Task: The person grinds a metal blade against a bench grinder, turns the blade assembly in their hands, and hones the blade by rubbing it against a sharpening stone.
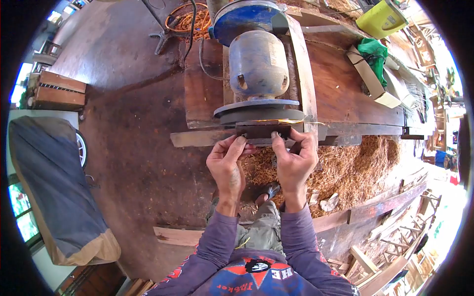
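Left hand (228,157) and right hand (297,154) are both pinched on a dark flat plate (260,131), its far edge up against the grinding wheel (256,117) with sparks (279,121) showing, so grinding's clearly underway, but can't tell how much edge is done or left.

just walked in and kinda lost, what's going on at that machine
A person holds a dark flat plate by its near side, left grip and right grip both with thumbs on top. Its far edge is up at the dark wheel on the motor. A bright orange streak, probably sparks, shows there, so grinding seems under way. Wood shavings lie off to the right.
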### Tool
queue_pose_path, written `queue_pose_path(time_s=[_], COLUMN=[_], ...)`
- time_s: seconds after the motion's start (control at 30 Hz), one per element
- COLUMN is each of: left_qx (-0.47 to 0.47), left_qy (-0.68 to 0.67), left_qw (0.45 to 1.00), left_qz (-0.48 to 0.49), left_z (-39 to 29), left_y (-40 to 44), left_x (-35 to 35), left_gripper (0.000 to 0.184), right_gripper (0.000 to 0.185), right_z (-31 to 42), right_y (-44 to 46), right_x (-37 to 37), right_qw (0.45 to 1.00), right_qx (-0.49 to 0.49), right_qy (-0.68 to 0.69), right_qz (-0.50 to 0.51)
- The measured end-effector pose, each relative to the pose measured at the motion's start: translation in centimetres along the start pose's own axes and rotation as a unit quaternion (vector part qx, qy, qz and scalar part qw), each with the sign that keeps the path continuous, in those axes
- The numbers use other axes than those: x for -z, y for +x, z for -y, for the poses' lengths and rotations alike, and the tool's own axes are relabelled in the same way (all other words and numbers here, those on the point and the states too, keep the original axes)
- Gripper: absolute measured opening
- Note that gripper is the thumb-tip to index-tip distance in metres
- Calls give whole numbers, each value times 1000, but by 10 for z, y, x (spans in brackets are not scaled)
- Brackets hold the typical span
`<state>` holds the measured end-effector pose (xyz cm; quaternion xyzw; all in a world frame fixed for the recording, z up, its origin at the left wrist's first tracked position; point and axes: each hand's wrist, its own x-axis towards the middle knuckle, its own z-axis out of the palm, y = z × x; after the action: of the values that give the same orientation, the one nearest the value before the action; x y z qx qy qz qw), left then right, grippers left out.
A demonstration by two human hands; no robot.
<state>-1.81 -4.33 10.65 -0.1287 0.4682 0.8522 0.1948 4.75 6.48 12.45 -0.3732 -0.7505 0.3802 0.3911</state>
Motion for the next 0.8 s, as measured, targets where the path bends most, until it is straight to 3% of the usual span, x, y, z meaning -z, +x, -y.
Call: queue_pose_path(time_s=[0.33, 0.6, 0.8], left_qx=[10, 16, 15], left_qy=[-7, -3, 6], left_qw=[1000, 1000, 1000], left_qz=[8, 16, 16], left_z=[5, 20, 28], left_y=[-3, -11, -12], left_x=[-9, -27, -31], left_gripper=[12, 12, 12], right_gripper=[27, 26, 19], right_z=[-12, -22, -21], right_y=[3, 12, 17], right_x=[6, 27, 31], right_qw=[1000, 996, 998], right_qx=[-4, -82, -57], right_qy=[20, 19, 11], right_qz=[-15, 5, -9])
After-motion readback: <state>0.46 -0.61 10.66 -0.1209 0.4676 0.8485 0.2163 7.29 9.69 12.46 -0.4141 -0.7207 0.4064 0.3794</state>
